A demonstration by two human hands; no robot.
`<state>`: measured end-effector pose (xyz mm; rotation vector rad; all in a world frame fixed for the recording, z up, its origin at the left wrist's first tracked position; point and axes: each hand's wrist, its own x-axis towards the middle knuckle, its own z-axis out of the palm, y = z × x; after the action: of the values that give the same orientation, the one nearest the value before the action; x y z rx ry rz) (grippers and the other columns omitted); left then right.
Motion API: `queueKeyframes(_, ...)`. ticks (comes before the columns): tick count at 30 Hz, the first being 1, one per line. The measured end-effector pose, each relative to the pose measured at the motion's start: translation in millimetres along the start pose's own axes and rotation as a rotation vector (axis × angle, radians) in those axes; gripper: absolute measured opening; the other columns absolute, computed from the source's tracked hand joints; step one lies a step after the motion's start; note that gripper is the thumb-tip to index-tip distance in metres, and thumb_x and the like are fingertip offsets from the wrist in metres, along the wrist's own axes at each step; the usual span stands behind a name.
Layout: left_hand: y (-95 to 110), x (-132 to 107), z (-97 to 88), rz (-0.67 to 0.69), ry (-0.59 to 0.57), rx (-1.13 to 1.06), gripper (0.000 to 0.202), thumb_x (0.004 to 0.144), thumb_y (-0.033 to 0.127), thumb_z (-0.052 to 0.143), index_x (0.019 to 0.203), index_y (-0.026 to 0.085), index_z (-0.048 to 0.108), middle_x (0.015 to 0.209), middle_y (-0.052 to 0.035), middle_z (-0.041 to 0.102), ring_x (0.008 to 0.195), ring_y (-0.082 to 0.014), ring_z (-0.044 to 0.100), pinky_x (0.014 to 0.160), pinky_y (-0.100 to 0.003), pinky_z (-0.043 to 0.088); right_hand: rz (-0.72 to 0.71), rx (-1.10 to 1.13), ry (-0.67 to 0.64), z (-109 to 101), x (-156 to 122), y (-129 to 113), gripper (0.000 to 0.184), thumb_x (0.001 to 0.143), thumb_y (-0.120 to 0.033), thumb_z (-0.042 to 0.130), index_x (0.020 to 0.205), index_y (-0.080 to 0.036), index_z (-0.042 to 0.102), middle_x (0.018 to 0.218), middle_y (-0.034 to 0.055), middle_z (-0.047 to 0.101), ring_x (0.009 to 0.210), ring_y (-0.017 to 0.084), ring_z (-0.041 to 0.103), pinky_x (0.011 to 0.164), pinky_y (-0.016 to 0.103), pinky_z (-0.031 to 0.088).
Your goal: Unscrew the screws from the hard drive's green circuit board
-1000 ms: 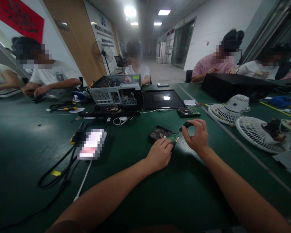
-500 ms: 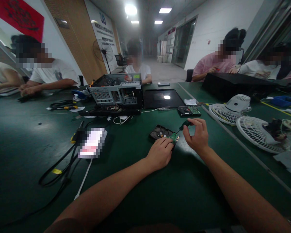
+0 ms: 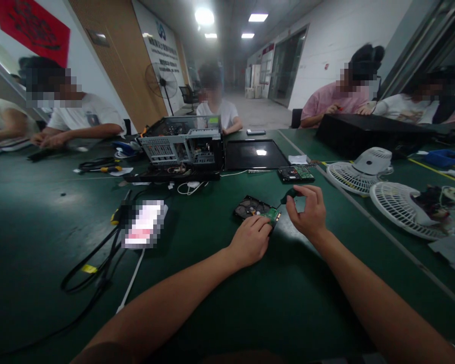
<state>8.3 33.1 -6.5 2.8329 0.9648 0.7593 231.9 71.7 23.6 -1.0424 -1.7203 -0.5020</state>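
Observation:
A hard drive [image 3: 246, 205] lies on the green tabletop in front of me, its green circuit board showing at the right end. My left hand [image 3: 251, 237] grips the drive's near side, fingers bent over the board and partly hiding it. In my right hand [image 3: 307, 210] is a small screwdriver [image 3: 289, 195] with a dark green handle, pinched between thumb and fingers. Its thin shaft slants down to the left, and the tip meets the board's far edge; the exact contact spot is too small to make out.
Beyond the drive lies a second hard drive [image 3: 296, 174], beside a black panel [image 3: 256, 154] and an opened computer case [image 3: 182, 146]. White fan parts [image 3: 351, 177] are at right. A lit phone [image 3: 144, 224] and black cables [image 3: 87, 288] lie left. Several people sit around the table.
Both my hands, the screwdriver and the hard drive look the same as before. Across the table, the person behind the computer case has lowered a hand.

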Motion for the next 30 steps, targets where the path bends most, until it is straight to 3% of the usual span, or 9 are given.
queueKeyframes(10,-0.4,-0.7,-0.3,0.010,0.013,0.003,0.027,0.093,0.018,0.057,0.120,0.014,0.059,0.132,-0.0133,0.059,0.125,-0.0296,0.053,0.110,-0.047,0.043,-0.011,-0.002,0.017,0.2,0.9,-3.7,0.043,0.084,-0.026,0.074,0.123,-0.021,0.055,0.101,0.0082,0.059,0.089,0.022,0.061,0.079,0.040,0.058)
queueKeyframes(15,-0.3,-0.2,-0.2,0.007,0.007,0.004,0.027,0.093,0.018,0.058,0.120,0.015,0.059,0.132,-0.0128,0.060,0.125,-0.0292,0.053,0.111,-0.047,0.043,0.005,0.012,-0.015,0.2,0.0,-2.9,0.041,0.087,-0.023,0.068,0.126,-0.021,0.055,0.108,0.0102,0.060,0.094,0.023,0.063,0.084,0.042,0.058)
queueKeyframes(23,0.0,-0.4,0.0,0.007,0.011,0.000,0.027,0.092,0.018,0.058,0.119,0.016,0.058,0.133,-0.0128,0.060,0.126,-0.0288,0.053,0.111,-0.047,0.043,-0.004,0.084,0.016,3.8,-1.2,0.9,0.044,0.086,-0.026,0.074,0.122,-0.025,0.051,0.122,0.0112,0.067,0.113,0.027,0.067,0.095,0.048,0.057)
queueKeyframes(30,0.1,-0.5,0.1,0.006,0.012,0.005,0.028,0.093,0.018,0.058,0.120,0.015,0.058,0.133,-0.0125,0.059,0.126,-0.0286,0.052,0.112,-0.046,0.042,0.011,0.096,-0.032,3.9,-3.9,-0.4,0.045,0.089,-0.020,0.067,0.131,-0.023,0.049,0.137,0.0144,0.062,0.117,0.026,0.067,0.093,0.043,0.060)
